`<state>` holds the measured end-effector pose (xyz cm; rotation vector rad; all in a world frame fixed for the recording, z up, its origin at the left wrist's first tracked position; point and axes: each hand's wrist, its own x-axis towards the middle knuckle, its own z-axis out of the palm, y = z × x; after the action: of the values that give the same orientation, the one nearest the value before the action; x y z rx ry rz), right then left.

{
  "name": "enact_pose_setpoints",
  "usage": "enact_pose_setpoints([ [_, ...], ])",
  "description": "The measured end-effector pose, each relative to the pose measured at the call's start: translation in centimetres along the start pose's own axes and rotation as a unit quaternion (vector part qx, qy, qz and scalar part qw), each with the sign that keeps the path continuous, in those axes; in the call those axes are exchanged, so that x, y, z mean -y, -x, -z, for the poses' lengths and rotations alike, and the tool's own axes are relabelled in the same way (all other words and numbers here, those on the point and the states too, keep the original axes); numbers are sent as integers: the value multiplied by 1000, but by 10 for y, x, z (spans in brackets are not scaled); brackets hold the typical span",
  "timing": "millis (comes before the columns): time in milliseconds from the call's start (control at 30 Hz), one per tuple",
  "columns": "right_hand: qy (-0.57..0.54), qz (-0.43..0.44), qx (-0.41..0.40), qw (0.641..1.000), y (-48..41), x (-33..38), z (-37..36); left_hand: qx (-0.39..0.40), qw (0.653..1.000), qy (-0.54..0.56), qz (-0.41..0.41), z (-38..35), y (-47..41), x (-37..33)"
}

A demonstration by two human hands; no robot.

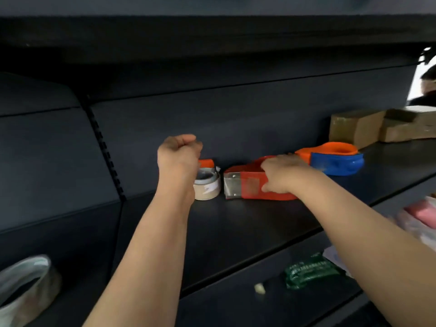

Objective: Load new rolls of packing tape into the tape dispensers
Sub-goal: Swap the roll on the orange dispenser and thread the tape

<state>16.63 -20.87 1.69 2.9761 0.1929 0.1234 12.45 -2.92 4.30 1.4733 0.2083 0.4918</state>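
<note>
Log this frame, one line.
left hand: fist above tape roll | right hand: grips red dispenser | roll beside dispenser on shelf

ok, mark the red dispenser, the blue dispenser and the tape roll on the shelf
red dispenser (251, 186): head view, red side panel behind the blade
blue dispenser (337, 164): head view, blue side wall
tape roll (207, 191): head view, tan outer side

A right hand (280, 175) is gripping a red tape dispenser (247, 188) on a dark shelf (236, 232), the left hand (179, 154) curling above a tape roll (208, 188).
</note>
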Motion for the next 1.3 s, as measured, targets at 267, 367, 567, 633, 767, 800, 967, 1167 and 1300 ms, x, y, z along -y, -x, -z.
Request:
enact_pose_setpoints([
  [267, -154, -27, -207, 966, 7, -71, -31, -11, 999, -45, -11, -46, 35, 12],
  [367, -130, -83, -154, 976, 11, -115, -37, -5, 998, -55, -14, -67, 51, 14],
  [567, -101, -144, -26, 984, 0, -165, -53, 46, 995, -80, -25, -96, 76, 13],
  [633, -70, -150, -34, 986, -4, -170, -58, 47, 995, -82, -29, -99, 80, 13],
  [767, -32, -136, -71, 988, -2, -168, -62, 54, 995, -82, -24, -98, 90, 15],
  [800, -44, -144, -76, 986, 3, -167, -63, 56, 995, -83, -24, -98, 93, 16],
  [967, -187, -142, -259, 937, 61, -145, -59, 66, 992, -99, -43, -88, 109, 14],
  [1167, -645, 30, -200, 737, 142, -78, -21, 36, 990, -121, -68, -33, 141, 11],
  [1300, -897, 125, 67, 418, 188, -7, -24, 77, 989, -122, -4, 53, 180, 7],
])
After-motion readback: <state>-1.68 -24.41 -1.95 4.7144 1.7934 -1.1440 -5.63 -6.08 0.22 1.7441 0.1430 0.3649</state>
